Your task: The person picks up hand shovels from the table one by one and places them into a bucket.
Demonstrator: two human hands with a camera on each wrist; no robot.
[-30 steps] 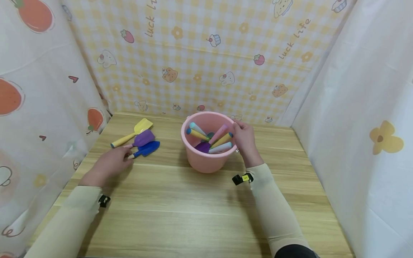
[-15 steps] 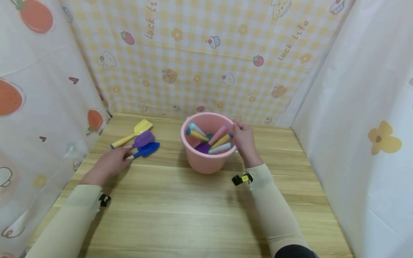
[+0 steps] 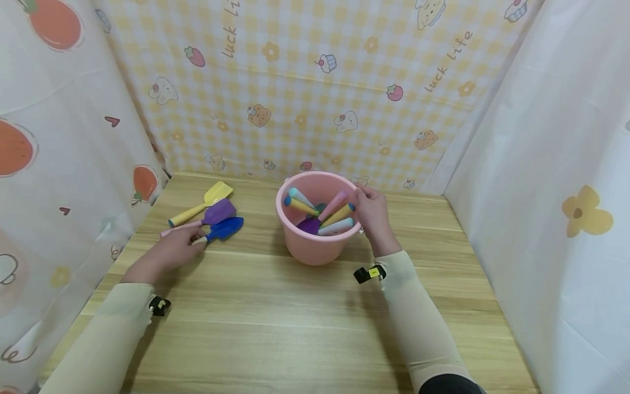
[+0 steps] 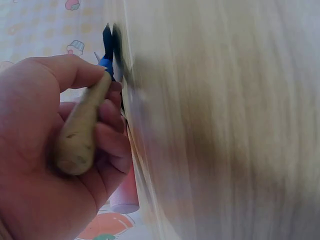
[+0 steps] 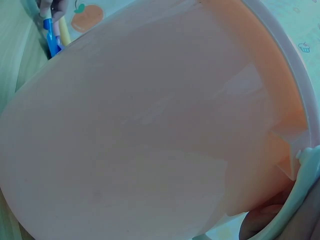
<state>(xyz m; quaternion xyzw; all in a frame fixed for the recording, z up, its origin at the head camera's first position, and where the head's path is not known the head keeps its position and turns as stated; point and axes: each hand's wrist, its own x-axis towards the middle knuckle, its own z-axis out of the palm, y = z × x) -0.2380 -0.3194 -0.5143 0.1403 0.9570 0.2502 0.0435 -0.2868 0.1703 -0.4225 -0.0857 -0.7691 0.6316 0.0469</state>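
On the left of the table in the head view, my left hand [image 3: 172,249] holds the wooden handle of a small blue trowel [image 3: 226,228]. The left wrist view shows thumb and fingers curled round that handle [image 4: 82,125]. Just behind the blue trowel lie a purple shovel [image 3: 219,212] with a pink handle and a yellow shovel [image 3: 216,193]. My right hand [image 3: 372,216] grips the right rim of a pink bucket [image 3: 312,250], which stands upright. Inside it are several toy tools, with a pink handle [image 3: 333,205] and a light blue handle [image 3: 337,226] sticking up.
A wood-grain table [image 3: 275,328] bears everything. A yellow checked cloth [image 3: 305,82] hangs at the back. White printed curtains stand on the left [image 3: 64,109] and right [image 3: 536,180]. In the right wrist view, a bucket handle [image 5: 302,192] hangs by the rim.
My left hand has shifted slightly to the right along the blue trowel's handle. More of the purple shovel's pink handle shows behind it. My right hand and the bucket stay put.
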